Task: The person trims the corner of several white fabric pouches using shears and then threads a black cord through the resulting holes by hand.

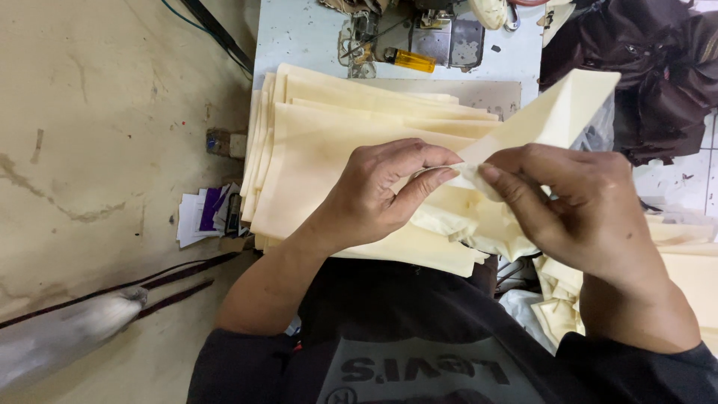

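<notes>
Left hand (pixel 381 191), right hand (pixel 576 217) pinch cream fabric piece (pixel 553 112) edge between fingertips.

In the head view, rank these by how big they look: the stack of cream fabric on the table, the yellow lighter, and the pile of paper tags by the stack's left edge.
1. Stack of cream fabric, by far the largest.
2. Pile of paper tags.
3. Yellow lighter, smallest; it lies farther from the camera, so its true size against the tags is unsure.

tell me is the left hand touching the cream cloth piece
Touching: the head view shows the left hand pinching the cloth piece edge, opposite the right hand.
</notes>
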